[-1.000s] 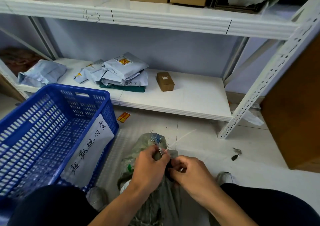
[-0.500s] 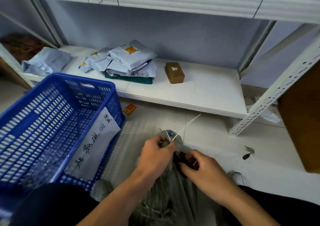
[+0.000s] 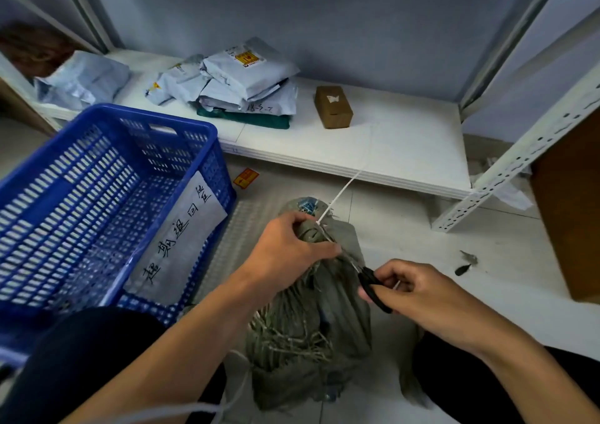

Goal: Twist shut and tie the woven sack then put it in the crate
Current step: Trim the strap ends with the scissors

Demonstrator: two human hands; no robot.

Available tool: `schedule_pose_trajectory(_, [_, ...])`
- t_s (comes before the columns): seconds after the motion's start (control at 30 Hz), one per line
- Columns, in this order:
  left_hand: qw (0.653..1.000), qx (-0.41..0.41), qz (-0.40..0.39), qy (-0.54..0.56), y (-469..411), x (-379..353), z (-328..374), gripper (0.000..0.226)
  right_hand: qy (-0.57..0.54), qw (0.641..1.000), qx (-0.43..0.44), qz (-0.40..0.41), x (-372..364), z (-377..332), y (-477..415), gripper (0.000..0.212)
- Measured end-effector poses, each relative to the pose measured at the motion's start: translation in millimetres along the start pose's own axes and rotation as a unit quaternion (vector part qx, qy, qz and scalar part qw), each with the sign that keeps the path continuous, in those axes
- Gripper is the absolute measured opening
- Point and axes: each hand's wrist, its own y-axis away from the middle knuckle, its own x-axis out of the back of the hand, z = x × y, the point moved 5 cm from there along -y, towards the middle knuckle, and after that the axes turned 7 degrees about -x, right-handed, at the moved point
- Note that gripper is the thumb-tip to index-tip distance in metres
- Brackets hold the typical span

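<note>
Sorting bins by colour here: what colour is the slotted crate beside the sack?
The crate is blue, plain in the head view.

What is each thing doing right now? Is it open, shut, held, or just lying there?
sack: on the floor, neck bunched shut.
white tie: at the sack's neck, long tail sticking out.
left hand: grips the sack's neck.
right hand: holds the scissors.
scissors: blades point toward the neck.
crate: open top, sack not inside yet.
small box: closed, on the shelf.
</note>
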Motion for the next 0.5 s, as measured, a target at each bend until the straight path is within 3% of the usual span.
schedule_pose_trajectory(0.17, [0.999,-0.012,-0.028,-0.019,0.2,7.5,2.9,0.053,-0.036,0.999,0.008,-0.017,5.5,0.2,2.1,0.052])
schedule_pose_trajectory(0.33, [0.999,0.0,-0.022,-0.038,-4.9,16.1,-0.1,0.032,-0.041,0.999,0.02,-0.013,9.9,-1.6,0.0,0.066])
schedule_pose_trajectory(0.5, [0.997,0.033,-0.047,0.048,-5.8,10.0,-4.3,0.002,-0.076,0.996,0.041,-0.004,0.1,-10.1,-5.5,0.051])
